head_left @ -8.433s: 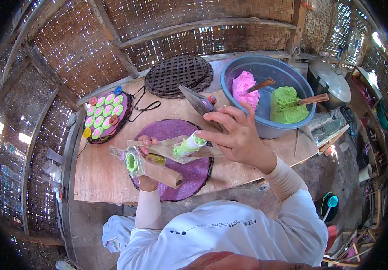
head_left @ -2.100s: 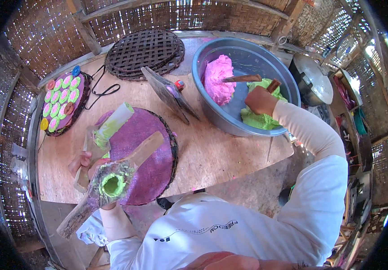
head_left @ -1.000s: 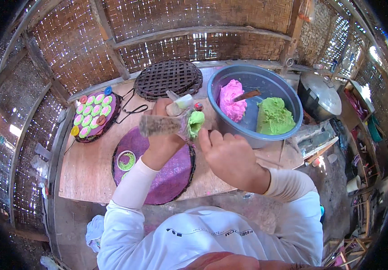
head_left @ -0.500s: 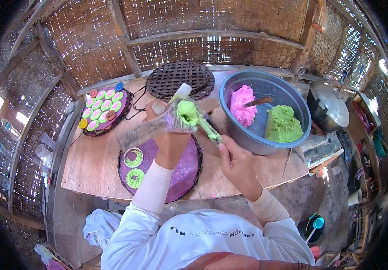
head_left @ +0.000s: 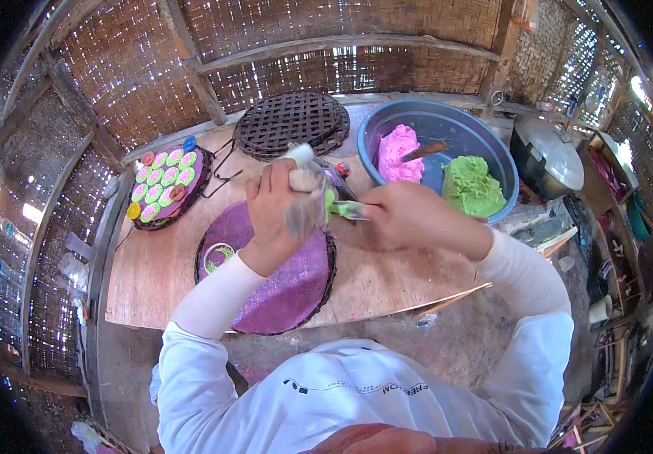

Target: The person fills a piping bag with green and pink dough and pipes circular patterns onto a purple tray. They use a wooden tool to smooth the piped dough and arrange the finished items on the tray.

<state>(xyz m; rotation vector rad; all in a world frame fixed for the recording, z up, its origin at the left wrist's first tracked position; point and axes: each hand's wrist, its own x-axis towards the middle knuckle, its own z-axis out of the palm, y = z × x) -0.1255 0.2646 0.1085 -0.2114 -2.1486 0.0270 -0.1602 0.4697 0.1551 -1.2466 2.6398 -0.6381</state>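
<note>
My left hand (head_left: 270, 212) is wrapped round a blurred wooden tool (head_left: 305, 216) with a white tube (head_left: 302, 155) beside it, above the round purple mat (head_left: 285, 295). My right hand (head_left: 410, 216) grips a narrow, blade-like stick (head_left: 349, 209) smeared with green paste, its far end against green paste at the tool's mouth. Under my left forearm, a white ring (head_left: 213, 259) with green strands lies on the mat. At the back right, a blue basin (head_left: 447, 113) holds pink paste (head_left: 398, 147) with a wooden stick (head_left: 426, 150) in it and green paste (head_left: 474, 185).
A smaller tray (head_left: 145, 216) with several pink-and-green rounds and coloured discs stands at the left of the wooden table (head_left: 145, 287), near a black cord. Dark woven trays (head_left: 292, 121) lie at the back, a lidded pot (head_left: 550, 151) at the right, below bamboo walls (head_left: 130, 68).
Over the last second my right hand has come to hold the smeared stick, rising and swinging rightward since half a second ago. The tool in my left hand has turned, hiding most of its green filling.
</note>
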